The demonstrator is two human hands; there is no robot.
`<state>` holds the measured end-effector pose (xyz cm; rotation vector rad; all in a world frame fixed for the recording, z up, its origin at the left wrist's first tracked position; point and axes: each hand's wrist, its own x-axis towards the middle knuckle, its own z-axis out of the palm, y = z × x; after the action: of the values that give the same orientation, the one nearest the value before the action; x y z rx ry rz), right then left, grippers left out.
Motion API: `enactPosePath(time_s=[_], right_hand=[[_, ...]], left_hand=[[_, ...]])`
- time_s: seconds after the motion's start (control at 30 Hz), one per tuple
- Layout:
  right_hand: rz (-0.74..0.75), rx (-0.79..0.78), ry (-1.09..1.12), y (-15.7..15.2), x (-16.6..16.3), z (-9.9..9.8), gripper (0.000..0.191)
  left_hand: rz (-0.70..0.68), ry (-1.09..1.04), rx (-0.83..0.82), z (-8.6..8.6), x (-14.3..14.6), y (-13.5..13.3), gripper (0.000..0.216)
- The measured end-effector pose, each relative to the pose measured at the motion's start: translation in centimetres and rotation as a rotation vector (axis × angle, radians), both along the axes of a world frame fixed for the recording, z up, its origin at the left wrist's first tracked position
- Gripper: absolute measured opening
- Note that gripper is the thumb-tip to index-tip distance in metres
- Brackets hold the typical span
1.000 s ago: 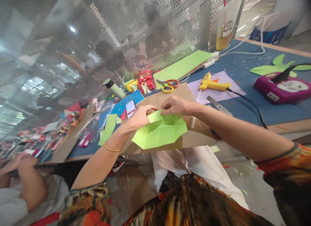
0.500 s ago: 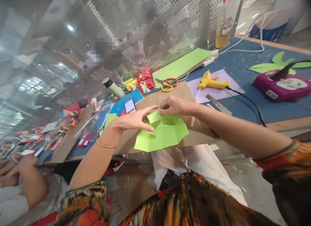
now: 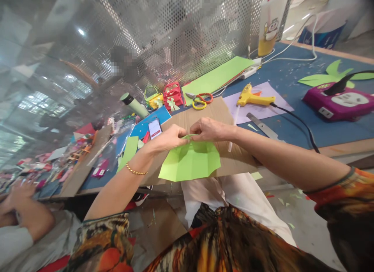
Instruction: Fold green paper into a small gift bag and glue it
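Observation:
Both of my hands grip the far edge of a creased light-green sheet of paper (image 3: 191, 163). My left hand (image 3: 172, 137) pinches it on the left, its fingertips partly hidden behind the fold. Close beside it, my right hand (image 3: 208, 129) is closed on the same edge with curled fingers. Toward my lap the paper spreads out, showing several fold lines. Beneath it lies a piece of brown cardboard (image 3: 233, 157) at the table's near edge.
Scissors (image 3: 201, 100) lie beyond the cardboard. To the right are a yellow glue gun (image 3: 254, 97) on lilac paper, a metal ruler (image 3: 263, 126) and a purple power strip (image 3: 339, 101). A phone (image 3: 154, 128) lies left of my hands. Another person's arm (image 3: 35, 213) is at far left.
My left hand has moved right and closed from a spread grasp onto the paper's edge near my right hand. The flap at the top has been folded down or covered by the fingers.

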<state>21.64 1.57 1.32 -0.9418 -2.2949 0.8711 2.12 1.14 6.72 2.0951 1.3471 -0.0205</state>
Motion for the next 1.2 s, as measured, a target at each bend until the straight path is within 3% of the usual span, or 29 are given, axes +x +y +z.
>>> enactPosePath(time_s=[0.17, 0.33, 0.43, 0.53, 0.73, 0.93, 1.2], right_hand=[[0.088, -0.01, 0.061, 0.6, 0.4, 0.0, 0.031], [0.124, -0.189, 0.271, 1.4, 1.6, 0.5, 0.031], [0.189, -0.147, 0.262, 1.3, 2.0, 1.0, 0.016], [0.228, -0.062, 0.218, 0.7, 1.8, 1.2, 0.022], [0.148, 0.005, 0.176, 0.2, 1.1, 1.2, 0.022], [0.107, -0.084, 0.163, 0.3, 1.0, 1.1, 0.024], [0.077, -0.149, 0.228, 1.0, 1.1, 0.5, 0.033]], left_hand=[[0.004, 0.014, -0.013, 1.1, 0.0, -0.5, 0.049], [0.091, -0.029, -0.071, 2.3, -1.0, -0.5, 0.032], [0.15, -0.08, -0.116, 2.7, -2.1, -0.3, 0.027], [0.191, -0.113, -0.13, 2.8, -2.8, -0.3, 0.029], [0.15, -0.112, -0.119, 2.5, -2.2, -0.4, 0.031], [0.063, -0.052, -0.055, 2.7, -1.7, -0.7, 0.031], [0.099, -0.003, 0.07, 2.8, -0.9, -1.2, 0.029]])
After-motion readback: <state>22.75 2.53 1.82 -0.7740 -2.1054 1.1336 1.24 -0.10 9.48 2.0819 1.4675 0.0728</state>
